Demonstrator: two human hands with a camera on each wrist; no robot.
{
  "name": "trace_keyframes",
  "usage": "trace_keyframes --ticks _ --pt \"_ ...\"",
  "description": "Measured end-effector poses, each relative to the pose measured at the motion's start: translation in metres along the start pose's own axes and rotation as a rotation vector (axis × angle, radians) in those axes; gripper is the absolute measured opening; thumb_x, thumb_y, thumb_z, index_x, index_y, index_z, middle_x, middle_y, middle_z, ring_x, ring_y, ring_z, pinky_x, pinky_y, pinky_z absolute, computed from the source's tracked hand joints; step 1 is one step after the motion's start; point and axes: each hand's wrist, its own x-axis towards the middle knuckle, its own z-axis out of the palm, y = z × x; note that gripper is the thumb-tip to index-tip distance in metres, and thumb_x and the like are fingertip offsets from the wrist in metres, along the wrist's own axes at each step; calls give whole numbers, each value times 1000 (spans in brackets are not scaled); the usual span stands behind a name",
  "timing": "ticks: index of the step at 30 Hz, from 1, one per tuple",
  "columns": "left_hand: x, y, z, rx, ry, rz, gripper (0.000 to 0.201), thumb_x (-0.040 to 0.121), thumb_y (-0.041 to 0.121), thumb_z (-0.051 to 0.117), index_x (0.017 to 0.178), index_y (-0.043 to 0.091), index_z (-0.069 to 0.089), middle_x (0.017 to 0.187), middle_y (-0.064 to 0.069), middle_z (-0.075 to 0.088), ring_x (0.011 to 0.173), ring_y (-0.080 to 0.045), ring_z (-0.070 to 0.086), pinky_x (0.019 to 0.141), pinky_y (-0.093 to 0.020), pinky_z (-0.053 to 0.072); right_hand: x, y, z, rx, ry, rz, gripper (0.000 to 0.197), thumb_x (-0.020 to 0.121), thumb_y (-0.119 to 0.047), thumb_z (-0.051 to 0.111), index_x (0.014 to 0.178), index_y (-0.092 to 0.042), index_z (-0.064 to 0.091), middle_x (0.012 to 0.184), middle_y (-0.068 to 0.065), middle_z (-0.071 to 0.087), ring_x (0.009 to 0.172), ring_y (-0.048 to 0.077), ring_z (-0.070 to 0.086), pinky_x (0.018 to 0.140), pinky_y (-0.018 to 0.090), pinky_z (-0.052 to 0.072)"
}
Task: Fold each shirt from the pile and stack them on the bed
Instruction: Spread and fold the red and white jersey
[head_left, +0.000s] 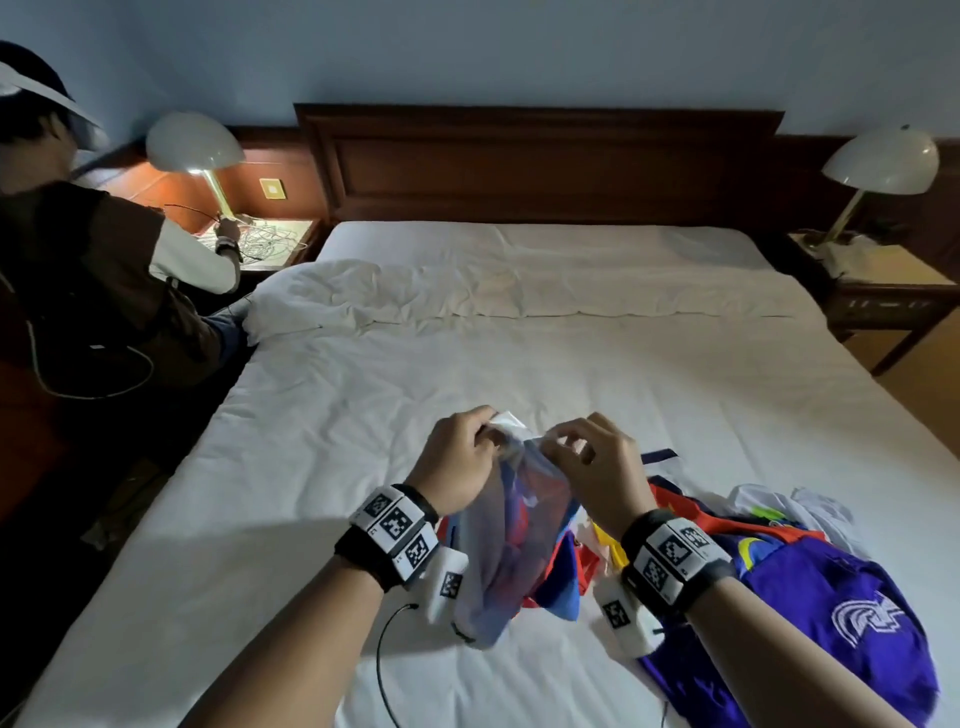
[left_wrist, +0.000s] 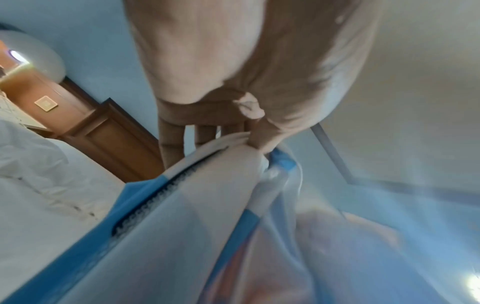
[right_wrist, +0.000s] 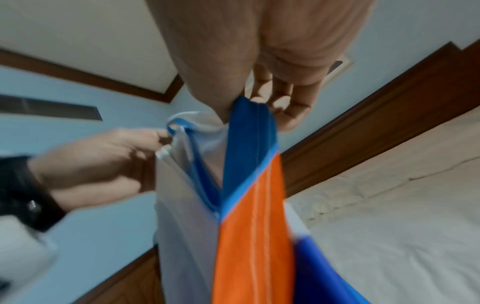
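We work over a white-sheeted bed (head_left: 363, 467) with a dark wooden headboard (head_left: 540, 161) and a lamp (head_left: 880, 161) on either side, far beyond our fingers. Our left hand (head_left: 457, 462) and right hand (head_left: 597, 462) each pinch the top edge of a white, blue and orange shirt (head_left: 511, 540) hanging just below them. The pile (head_left: 810, 571) lies below and right of our right-hand fingers, its lower edge cut off. Both wrist views are blurred.

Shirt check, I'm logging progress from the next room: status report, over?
Left hand and right hand both pinch the top edge of a white, blue and orange shirt, lifted off the bed. Unfolded pile at right. Nothing in the way.
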Motion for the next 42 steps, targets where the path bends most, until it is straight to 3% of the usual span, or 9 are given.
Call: trace_keyframes --ticks 7,10,13,19,23,28,33,36,42 --pt "3 5 -16 -48 -14 -1 26 89 0 53 70 17 58 59 10 56 56 -9 45 56 -23 36 -26 26 12 -59 14 28 11 96 -15 68 87 -22 71 83 -7 65 76 6 61 71 29 49" --pt "6 6 -17 -76 -7 -28 23 89 1 54 70 13 60 58 9 53 55 -9 42 56 -25 35 -24 22 18 149 97 256 14 101 -21 55 88 -25 57 70 -5 62 62 15 53 59 34 44" --pt "10 1 -23 -72 32 -49 32 89 0 56 63 19 52 53 13 48 55 -8 38 55 -27 33 -23 11 16 265 153 225 21 101 -31 62 84 -22 56 59 -5 51 54 10 41 50 31 35" --pt "21 -24 -53 -68 222 -67 20 92 2 56 72 5 58 63 -4 59 62 -17 47 59 -34 38 -43 20 18 4 -164 139 20 89 -26 79 75 -26 63 66 -2 56 59 6 45 56 28 37" --pt "26 -49 -78 -44 289 -114 22 90 1 53 68 6 52 60 0 53 60 -16 43 57 -33 34 -51 25 20 5 -100 221 11 93 -14 71 87 -23 72 76 -10 68 72 2 60 63 12 42" --pt "26 -81 -88 -12 301 -199 18 89 0 51 72 3 56 68 -14 61 63 -21 46 57 -30 36 -43 26 42 11 -36 299 15 99 -15 62 86 -23 63 72 -5 63 62 7 56 58 19 44" --pt "7 -127 -89 409 -16 -316 18 90 20 61 101 28 72 98 -6 74 96 -34 67 76 -35 53 -23 35 50 11 118 397 10 98 -16 63 93 -14 71 83 5 71 75 23 64 63 30 47" --pt "-4 -162 -89 758 -284 -474 31 90 29 64 118 18 67 122 -14 68 112 -36 65 91 -39 54 -4 55 45 -62 140 498 16 98 -16 62 99 -7 76 94 12 73 91 30 65 75 31 42" --pt "12 -203 -81 718 -248 -771 31 96 18 52 123 4 60 132 -20 60 117 -39 62 93 -39 51 40 90 42 -80 164 623 23 99 -8 55 107 -2 76 109 20 73 106 35 66 90 36 48"
